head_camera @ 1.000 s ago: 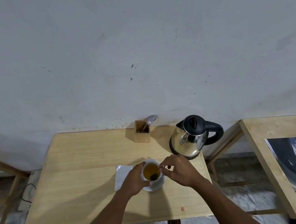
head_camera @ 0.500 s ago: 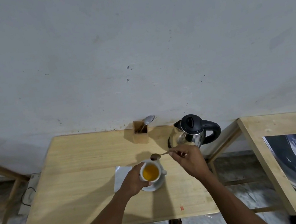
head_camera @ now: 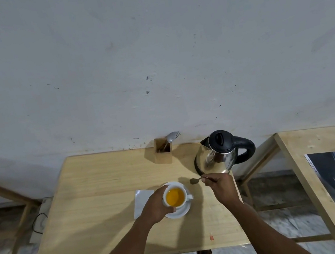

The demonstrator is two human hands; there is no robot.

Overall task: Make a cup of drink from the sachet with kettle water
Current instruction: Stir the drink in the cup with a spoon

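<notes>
Cup (head_camera: 176, 197) brims with orange drink, white, on saucer (head_camera: 181, 211).

Both hands (head_camera: 156, 205) (head_camera: 222, 185) closed in grip

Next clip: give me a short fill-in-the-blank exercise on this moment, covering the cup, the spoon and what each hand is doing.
1. The left hand grips the white cup, which stands on a ____.
2. The right hand holds a spoon that is ____ the cup, not in it.
3. The liquid in the cup is ____ in colour.
4. The steel kettle stands with its lid ____.

Missing words: saucer; outside; orange-yellow; closed
</notes>
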